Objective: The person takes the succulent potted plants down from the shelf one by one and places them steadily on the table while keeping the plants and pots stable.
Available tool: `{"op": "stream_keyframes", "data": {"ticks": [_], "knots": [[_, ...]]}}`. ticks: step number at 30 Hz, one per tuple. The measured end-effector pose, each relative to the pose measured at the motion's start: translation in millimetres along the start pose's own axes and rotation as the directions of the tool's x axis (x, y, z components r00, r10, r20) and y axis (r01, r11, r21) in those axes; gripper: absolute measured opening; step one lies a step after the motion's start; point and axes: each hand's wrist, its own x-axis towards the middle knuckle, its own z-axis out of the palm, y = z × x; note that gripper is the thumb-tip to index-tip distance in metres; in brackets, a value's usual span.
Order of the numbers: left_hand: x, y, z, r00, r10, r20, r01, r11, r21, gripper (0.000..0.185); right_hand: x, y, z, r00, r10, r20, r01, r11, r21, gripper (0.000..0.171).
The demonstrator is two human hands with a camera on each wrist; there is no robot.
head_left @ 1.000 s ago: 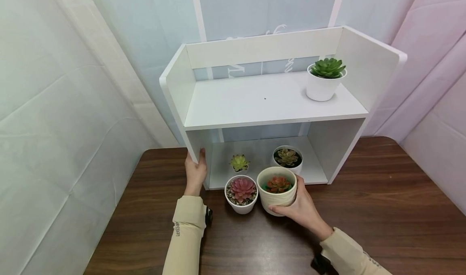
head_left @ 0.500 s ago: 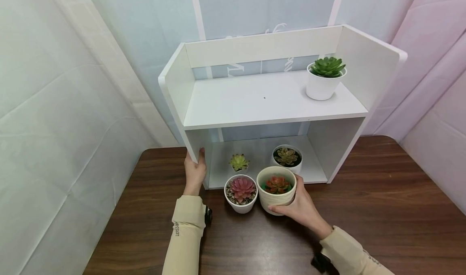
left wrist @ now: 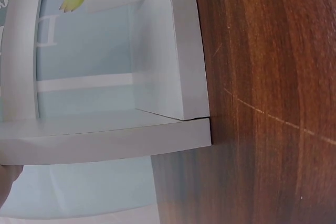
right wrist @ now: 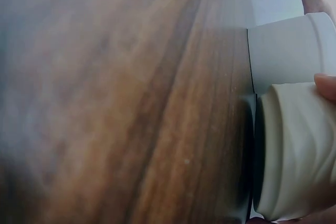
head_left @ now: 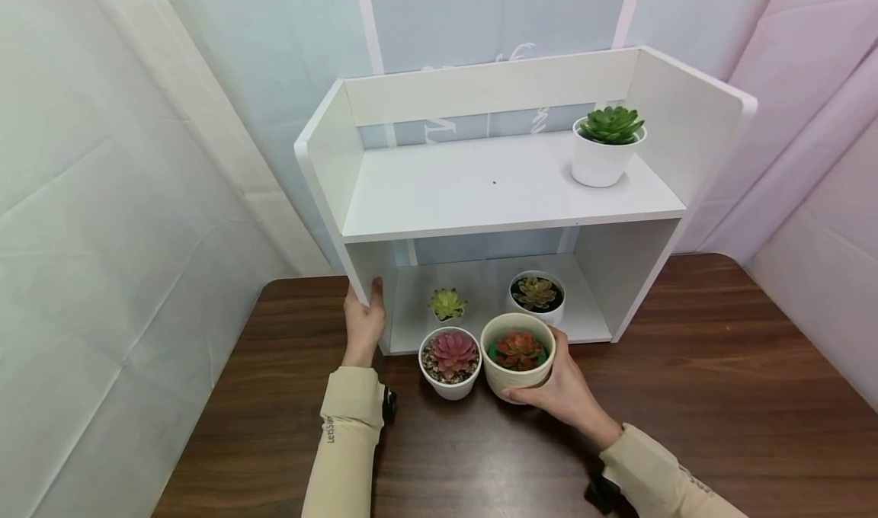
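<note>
Two hands at a white shelf (head_left: 507, 198) on a tabletop (head_left: 686, 396).
Right hand (head_left: 565, 392) grips the cream pot (head_left: 516, 359) just before the shelf; left hand (head_left: 363, 321) clasps the shelf's left wall. A level, upright pot suits best.

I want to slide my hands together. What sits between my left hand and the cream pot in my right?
In the head view, the white pot with a pink succulent stands between the left hand and the cream pot.
</note>
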Motion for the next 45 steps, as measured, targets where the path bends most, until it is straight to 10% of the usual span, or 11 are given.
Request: {"op": "stream_keyframes", "data": {"ticks": [25,34,45], "knots": [[-0.3,1.1,0.4,1.0,-0.001,0.003,0.001,1.0,0.006,0.042,-7,-1,-5,0.999,-0.011,0.047,0.011,1.0,-0.006,0.112],[-11.2,36.3,-1.9,1.0,-0.013,0.021,0.013,1.0,0.015,0.041,-7,-3,-11,0.996,-0.036,0.085,0.038,0.999,-0.016,0.112],[-10.5,35.6,-2.8,1.0,0.009,0.019,-0.009,1.0,-0.001,0.04,-3,-21,-28,0.991,-0.001,0.135,-0.004,0.999,0.038,0.113]]}}
